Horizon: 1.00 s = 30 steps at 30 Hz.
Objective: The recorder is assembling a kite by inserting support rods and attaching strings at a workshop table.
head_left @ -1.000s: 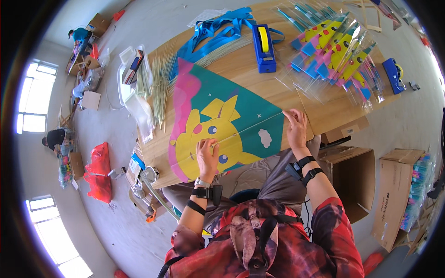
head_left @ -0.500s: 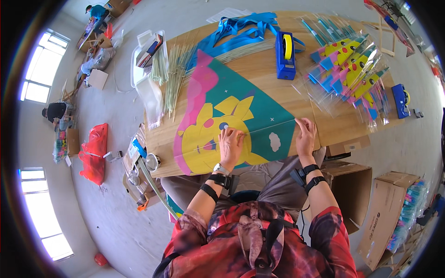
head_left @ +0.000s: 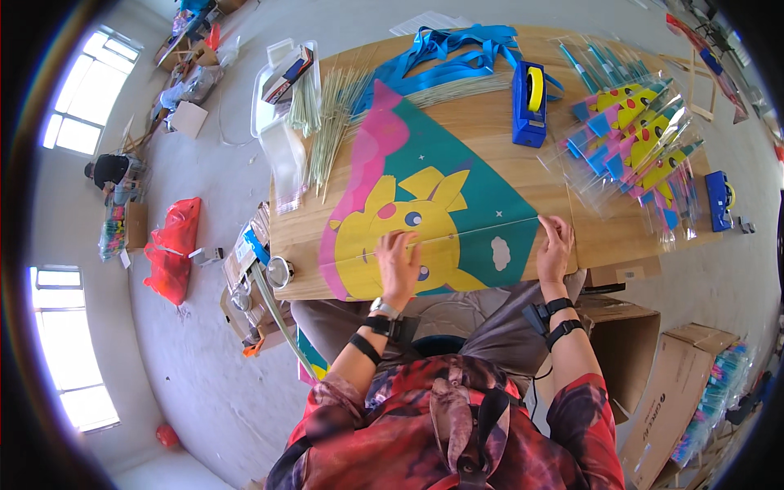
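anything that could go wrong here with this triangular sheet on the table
The triangular sheet reaches the near edge of the table, so a tug might slide it partly off. With the right hand at its corner and the left hand over the yellow figure, uneven pulling could crease it. Loose thin sticks beside the pink edge might scatter if brushed.

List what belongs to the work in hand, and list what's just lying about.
Work in hand:
printed triangular sheet, left hand over it, right hand at its right corner
probably thin sticks, nearer tape dispenser

Lying about, seemingly:
red bag on the floor
cardboard box, lower right
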{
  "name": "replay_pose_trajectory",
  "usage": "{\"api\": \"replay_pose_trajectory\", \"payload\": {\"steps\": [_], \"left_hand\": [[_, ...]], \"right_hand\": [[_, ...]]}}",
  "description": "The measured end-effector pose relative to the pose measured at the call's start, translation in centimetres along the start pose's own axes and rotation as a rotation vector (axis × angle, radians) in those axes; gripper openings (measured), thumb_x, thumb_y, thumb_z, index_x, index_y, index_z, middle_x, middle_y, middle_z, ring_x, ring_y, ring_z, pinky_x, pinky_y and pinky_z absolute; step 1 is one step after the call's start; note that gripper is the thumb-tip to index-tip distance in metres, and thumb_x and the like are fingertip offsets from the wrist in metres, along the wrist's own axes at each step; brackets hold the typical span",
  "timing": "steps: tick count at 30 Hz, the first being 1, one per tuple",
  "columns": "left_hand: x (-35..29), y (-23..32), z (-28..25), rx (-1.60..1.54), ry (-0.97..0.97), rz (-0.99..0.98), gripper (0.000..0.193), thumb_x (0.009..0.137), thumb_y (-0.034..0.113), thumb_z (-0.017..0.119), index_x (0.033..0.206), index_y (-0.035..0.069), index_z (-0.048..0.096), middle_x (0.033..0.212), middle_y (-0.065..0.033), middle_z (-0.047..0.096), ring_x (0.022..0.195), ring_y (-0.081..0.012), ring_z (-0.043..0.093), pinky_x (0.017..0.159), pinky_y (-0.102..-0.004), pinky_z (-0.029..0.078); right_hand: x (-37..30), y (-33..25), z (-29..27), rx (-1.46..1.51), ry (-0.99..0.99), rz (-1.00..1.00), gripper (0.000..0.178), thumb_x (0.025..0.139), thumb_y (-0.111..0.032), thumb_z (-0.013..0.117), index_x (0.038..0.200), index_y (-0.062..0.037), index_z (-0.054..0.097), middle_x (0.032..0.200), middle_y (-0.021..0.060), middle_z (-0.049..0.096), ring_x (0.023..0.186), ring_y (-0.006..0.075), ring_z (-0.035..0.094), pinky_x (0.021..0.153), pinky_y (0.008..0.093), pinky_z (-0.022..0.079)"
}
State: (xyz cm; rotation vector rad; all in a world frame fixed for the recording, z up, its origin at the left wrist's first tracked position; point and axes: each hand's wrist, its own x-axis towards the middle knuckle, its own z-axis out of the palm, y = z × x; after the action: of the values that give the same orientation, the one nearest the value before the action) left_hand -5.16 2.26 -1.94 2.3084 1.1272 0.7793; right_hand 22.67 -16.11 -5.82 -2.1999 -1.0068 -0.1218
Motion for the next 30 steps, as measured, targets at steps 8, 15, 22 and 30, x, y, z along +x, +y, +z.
{"api": "replay_pose_trajectory", "payload": {"steps": [8,15,22,30], "left_hand": [[-4.7,-5.1,-6.2,0.192,-0.036,-0.014,0.047,0.094,0.006,0.064,0.140,0.005,0.055,0.150,-0.0160,0.051,0.141,-0.0354,0.045,0.117,-0.0473,0.033],[-5.7,-5.0,-6.5,0.266,-0.160,-0.008,0.053,0.102,0.018,0.057,0.151,0.004,0.046,0.161,-0.0166,0.040,0.152,-0.0332,0.034,0.124,-0.0470,0.025],[-5.7,-4.9,-6.7,0.247,-0.165,-0.012,0.052,0.102,0.019,0.057,0.151,0.004,0.047,0.161,-0.0160,0.042,0.151,-0.0328,0.034,0.124,-0.0472,0.024],[-5.6,-4.9,-6.6,0.250,-0.167,-0.013,0.052,0.101,0.017,0.057,0.150,0.004,0.048,0.160,-0.0164,0.043,0.151,-0.0323,0.035,0.124,-0.0465,0.024]], "right_hand": [[0.1,0.0,0.1,0.002,0.004,-0.008,0.056,0.082,0.016,0.057,0.125,-0.0158,0.071,0.120,0.0096,0.059,0.114,0.0331,0.056,0.103,0.0457,0.046],[0.0,-0.3,0.2,-0.025,0.017,-0.029,0.055,0.083,0.015,0.057,0.125,-0.0167,0.071,0.120,0.0094,0.059,0.114,0.0317,0.057,0.102,0.0450,0.046],[-0.1,0.0,0.2,-0.028,-0.007,-0.017,0.057,0.083,0.016,0.056,0.129,-0.0163,0.068,0.120,0.0097,0.059,0.116,0.0327,0.056,0.105,0.0453,0.045],[0.1,-0.3,0.2,-0.003,0.046,0.000,0.054,0.084,0.015,0.056,0.132,-0.0095,0.062,0.124,0.0114,0.059,0.119,0.0360,0.054,0.107,0.0472,0.043]]}}
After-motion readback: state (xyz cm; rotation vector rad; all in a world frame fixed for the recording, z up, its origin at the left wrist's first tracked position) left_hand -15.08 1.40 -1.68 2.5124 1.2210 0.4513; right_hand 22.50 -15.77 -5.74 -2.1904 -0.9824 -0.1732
